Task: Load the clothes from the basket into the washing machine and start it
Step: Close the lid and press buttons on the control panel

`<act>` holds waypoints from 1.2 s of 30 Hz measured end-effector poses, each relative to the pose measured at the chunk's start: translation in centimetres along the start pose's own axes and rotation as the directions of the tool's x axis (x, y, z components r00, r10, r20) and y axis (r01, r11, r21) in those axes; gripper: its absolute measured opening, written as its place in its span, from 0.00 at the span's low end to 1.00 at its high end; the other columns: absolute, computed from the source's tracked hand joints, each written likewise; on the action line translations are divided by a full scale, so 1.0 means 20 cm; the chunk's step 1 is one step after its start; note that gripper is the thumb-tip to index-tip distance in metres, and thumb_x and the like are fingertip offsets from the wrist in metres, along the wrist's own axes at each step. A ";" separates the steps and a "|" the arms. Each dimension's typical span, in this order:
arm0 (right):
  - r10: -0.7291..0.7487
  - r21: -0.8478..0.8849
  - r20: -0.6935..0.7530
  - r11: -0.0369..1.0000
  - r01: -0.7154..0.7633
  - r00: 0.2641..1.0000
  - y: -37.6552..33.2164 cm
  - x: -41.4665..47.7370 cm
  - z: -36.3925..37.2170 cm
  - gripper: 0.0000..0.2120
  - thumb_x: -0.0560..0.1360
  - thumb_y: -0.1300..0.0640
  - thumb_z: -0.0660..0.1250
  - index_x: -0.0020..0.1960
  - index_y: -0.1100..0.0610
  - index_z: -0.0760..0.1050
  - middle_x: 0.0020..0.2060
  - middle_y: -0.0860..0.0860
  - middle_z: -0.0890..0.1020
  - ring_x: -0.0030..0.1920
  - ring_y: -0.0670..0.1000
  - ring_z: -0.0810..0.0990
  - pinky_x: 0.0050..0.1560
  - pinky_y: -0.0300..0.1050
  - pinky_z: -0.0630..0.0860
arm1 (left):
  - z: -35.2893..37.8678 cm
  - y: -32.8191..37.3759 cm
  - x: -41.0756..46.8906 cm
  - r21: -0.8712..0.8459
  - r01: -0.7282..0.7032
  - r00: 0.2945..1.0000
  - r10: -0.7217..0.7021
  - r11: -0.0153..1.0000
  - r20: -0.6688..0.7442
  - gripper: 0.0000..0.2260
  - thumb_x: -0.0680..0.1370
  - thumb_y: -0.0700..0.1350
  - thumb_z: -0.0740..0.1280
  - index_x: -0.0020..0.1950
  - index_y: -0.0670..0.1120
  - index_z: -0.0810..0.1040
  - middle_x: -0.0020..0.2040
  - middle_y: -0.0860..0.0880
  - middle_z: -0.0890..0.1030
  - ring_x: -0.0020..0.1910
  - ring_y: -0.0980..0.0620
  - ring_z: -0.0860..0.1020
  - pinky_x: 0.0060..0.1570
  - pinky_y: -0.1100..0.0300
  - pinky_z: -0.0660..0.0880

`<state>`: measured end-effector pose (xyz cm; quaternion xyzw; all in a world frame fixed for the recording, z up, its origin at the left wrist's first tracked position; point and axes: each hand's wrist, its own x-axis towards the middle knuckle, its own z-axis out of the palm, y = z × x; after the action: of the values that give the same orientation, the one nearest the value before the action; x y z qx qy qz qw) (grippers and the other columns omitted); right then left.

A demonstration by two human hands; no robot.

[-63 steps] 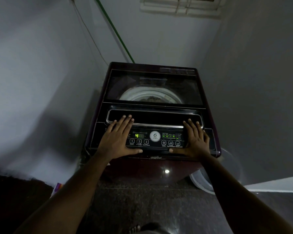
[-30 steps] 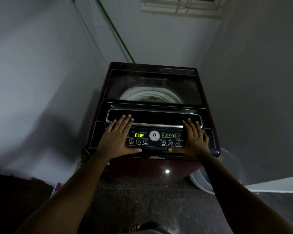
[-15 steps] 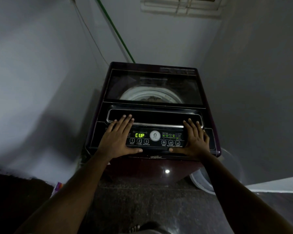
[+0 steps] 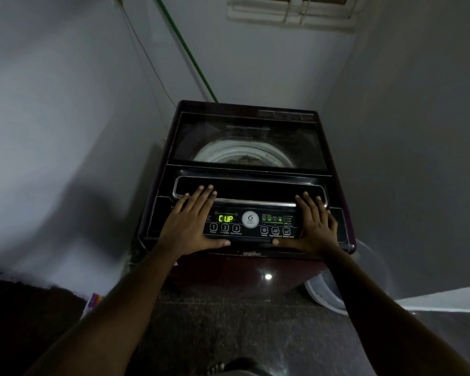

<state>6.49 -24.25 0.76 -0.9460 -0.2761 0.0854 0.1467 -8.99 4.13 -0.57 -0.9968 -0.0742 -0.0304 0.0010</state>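
Grey walls [image 4: 65, 104]; washing machine [image 4: 244, 169]; left hand [image 4: 192, 226], right hand [image 4: 314, 226] flat, fingers straight, pressing its panel.

Washing machine [image 4: 255, 264] in a corner, with walls to its left, right and rear, and a window [image 4: 291, 12] high on the rear wall. The control panel [image 4: 251, 226] runs along the top's front edge; the lid [image 4: 244, 131] lies behind it, over the drum [image 4: 239, 156]. Left hand [image 4: 190, 226] lies flat on the panel's left end and right hand [image 4: 314, 226] on its right end, with the display [image 4: 225, 219] between them. A basin [image 4: 323, 302] sits on the floor beside the machine's right front corner. A hose [image 4: 187, 50] descends behind the machine's rear left.
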 end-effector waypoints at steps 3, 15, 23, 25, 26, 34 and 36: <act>-0.005 0.011 0.010 1.000 0.005 1.000 0.00 0.00 -0.01 0.64 0.50 0.17 0.62 0.77 0.44 0.44 0.78 0.44 0.45 0.77 0.49 0.37 0.74 0.60 0.44 | 0.00 0.00 0.00 -0.001 -0.001 1.000 0.001 1.000 -0.004 0.57 0.65 0.83 0.49 0.80 0.43 0.51 0.81 0.47 0.48 0.80 0.49 0.47 0.77 0.46 0.50; -0.007 0.006 0.007 1.000 0.007 1.000 -0.01 0.00 -0.01 0.64 0.51 0.18 0.63 0.77 0.44 0.44 0.78 0.44 0.45 0.77 0.47 0.37 0.73 0.58 0.44 | 0.01 0.00 0.00 -0.001 0.004 1.000 -0.004 1.000 0.001 0.57 0.65 0.84 0.49 0.81 0.44 0.50 0.81 0.47 0.48 0.80 0.50 0.46 0.77 0.46 0.50; 0.000 -0.001 0.005 1.000 0.000 1.000 -0.01 0.00 0.00 0.64 0.50 0.18 0.63 0.77 0.44 0.44 0.78 0.44 0.46 0.77 0.48 0.37 0.74 0.59 0.44 | 0.01 0.00 0.00 -0.006 0.003 1.000 -0.003 1.000 -0.006 0.57 0.64 0.83 0.49 0.81 0.43 0.50 0.81 0.47 0.48 0.80 0.50 0.46 0.77 0.46 0.50; -0.001 0.003 0.007 1.000 0.001 1.000 0.00 0.00 0.00 0.64 0.50 0.17 0.62 0.77 0.44 0.43 0.78 0.44 0.45 0.77 0.48 0.36 0.74 0.58 0.43 | 0.00 0.00 0.00 -0.005 0.004 1.000 -0.004 1.000 -0.007 0.57 0.65 0.83 0.49 0.81 0.43 0.50 0.81 0.47 0.48 0.80 0.50 0.46 0.77 0.46 0.50; -0.002 0.008 0.010 1.000 0.002 1.000 0.00 0.00 0.00 0.64 0.50 0.17 0.62 0.77 0.44 0.43 0.78 0.44 0.45 0.77 0.48 0.36 0.74 0.58 0.43 | 0.00 0.00 0.00 -0.003 0.004 1.000 -0.004 1.000 -0.008 0.57 0.65 0.83 0.49 0.81 0.43 0.50 0.81 0.47 0.48 0.80 0.50 0.46 0.77 0.46 0.50; -0.006 0.007 -0.002 1.000 0.006 1.000 0.00 0.00 0.00 0.64 0.51 0.18 0.63 0.77 0.44 0.44 0.78 0.44 0.46 0.77 0.48 0.37 0.74 0.60 0.44 | 0.01 0.00 0.00 0.006 0.002 1.000 -0.002 1.000 0.013 0.58 0.65 0.83 0.49 0.81 0.43 0.49 0.81 0.47 0.47 0.80 0.49 0.45 0.77 0.47 0.48; -0.003 0.008 -0.011 1.000 0.004 1.000 0.00 0.00 0.01 0.64 0.50 0.18 0.63 0.77 0.44 0.44 0.78 0.44 0.46 0.77 0.48 0.38 0.74 0.61 0.45 | 0.01 0.00 0.00 0.012 0.004 1.000 -0.005 1.000 0.020 0.58 0.64 0.84 0.48 0.81 0.43 0.49 0.81 0.47 0.46 0.80 0.49 0.45 0.77 0.47 0.47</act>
<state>6.50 -24.23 0.56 -0.9454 -0.2766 0.0811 0.1522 -8.91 4.20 -0.79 -0.9968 -0.0766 -0.0201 0.0061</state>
